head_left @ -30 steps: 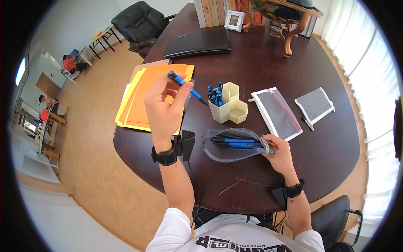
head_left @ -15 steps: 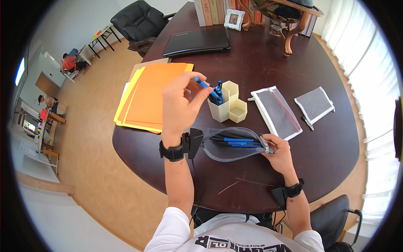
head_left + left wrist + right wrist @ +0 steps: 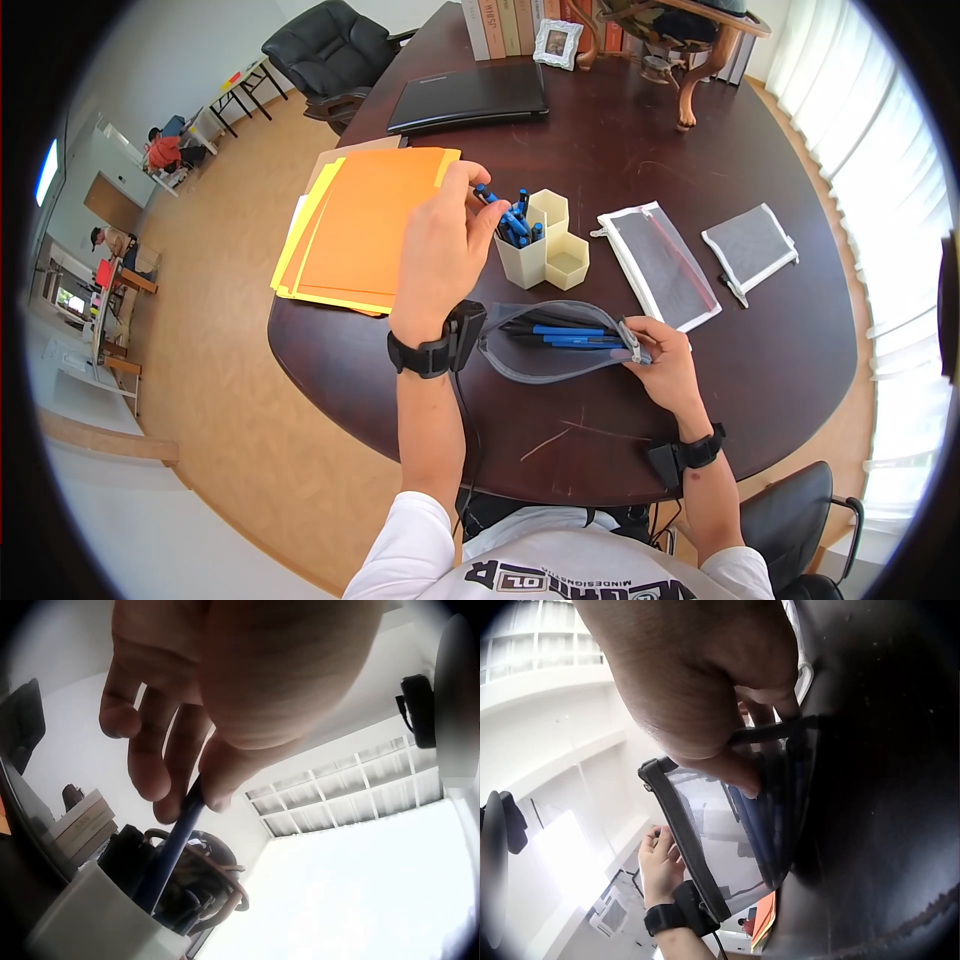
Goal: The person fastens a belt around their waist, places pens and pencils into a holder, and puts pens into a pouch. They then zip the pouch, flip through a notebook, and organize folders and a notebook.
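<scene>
My left hand (image 3: 441,250) pinches a blue pen (image 3: 174,851) between thumb and fingertips; the pen's lower end is inside the white hexagonal holder (image 3: 522,266), among several blue and black pens (image 3: 520,228). My right hand (image 3: 662,369) grips the zipper end of a grey mesh pouch (image 3: 510,368), which stands with its mouth spread. Inside it lie blue and black pens (image 3: 570,334). In the right wrist view the thumb of the right hand (image 3: 705,697) presses on the pouch's side, over the pens.
Two white-edged mesh pouches (image 3: 660,265) (image 3: 752,252) lie to the right. Orange and yellow folders (image 3: 365,225) are on the left. Behind are a closed black laptop (image 3: 468,97), a framed photo (image 3: 557,44), books (image 3: 505,28) and a globe stand (image 3: 690,85). Empty holder cells (image 3: 567,262) adjoin the pens.
My left hand has moved right and brought the blue pen from above the folders down into the holder. The right hand and its pouch have stayed in place.
</scene>
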The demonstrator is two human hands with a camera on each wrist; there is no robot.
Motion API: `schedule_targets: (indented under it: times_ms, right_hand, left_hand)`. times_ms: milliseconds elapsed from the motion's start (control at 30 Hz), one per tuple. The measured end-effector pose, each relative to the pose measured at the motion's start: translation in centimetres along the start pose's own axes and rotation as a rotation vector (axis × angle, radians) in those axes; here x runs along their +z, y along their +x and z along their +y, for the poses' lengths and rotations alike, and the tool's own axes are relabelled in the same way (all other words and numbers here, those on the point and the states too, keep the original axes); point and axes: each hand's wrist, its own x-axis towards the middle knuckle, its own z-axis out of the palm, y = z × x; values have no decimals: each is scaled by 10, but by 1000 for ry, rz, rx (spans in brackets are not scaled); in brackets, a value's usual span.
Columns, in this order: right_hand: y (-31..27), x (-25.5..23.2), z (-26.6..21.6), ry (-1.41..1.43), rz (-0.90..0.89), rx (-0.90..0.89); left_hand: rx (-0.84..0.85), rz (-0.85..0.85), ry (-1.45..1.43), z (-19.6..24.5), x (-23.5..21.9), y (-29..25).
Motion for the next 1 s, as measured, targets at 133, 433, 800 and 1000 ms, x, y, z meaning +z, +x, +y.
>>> schedule_targets:
  times_ms: [133, 433, 800, 1000]
  right_hand:
    - [0, 0, 2, 9, 7, -20]
    - [0, 0, 5, -4, 7, -31]
    - [0, 0, 5, -5, 13, -29]
    - [0, 0, 5, 1, 5, -30]
  left_hand:
    - [39, -25, 21, -5, 10, 0]
    - [140, -54, 130, -6, 14, -3]
    - [205, -38, 125, -4, 13, -2]
    - [216, -74, 168, -1, 8, -4]
